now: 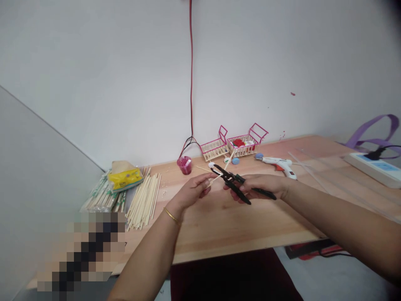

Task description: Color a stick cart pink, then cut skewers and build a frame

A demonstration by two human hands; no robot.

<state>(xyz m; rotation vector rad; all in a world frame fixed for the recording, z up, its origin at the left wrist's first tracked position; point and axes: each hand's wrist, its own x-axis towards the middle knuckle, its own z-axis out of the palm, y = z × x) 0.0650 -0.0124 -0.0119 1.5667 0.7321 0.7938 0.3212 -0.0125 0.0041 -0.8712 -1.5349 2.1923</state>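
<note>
Wooden stick [216,179] pinched by left hand [193,189], set between jaws of black pliers [228,177] gripped by right hand [261,184]. Beyond pliers: two miniature stick carts [214,146], apparently assembled. Left of pliers: loose sticks [143,200], seemingly unused. Whether wooden stick is severed cannot be told.

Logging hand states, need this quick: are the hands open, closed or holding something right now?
Left hand: closed, holding a thin wooden stick.
Right hand: closed, holding black pliers.
</note>
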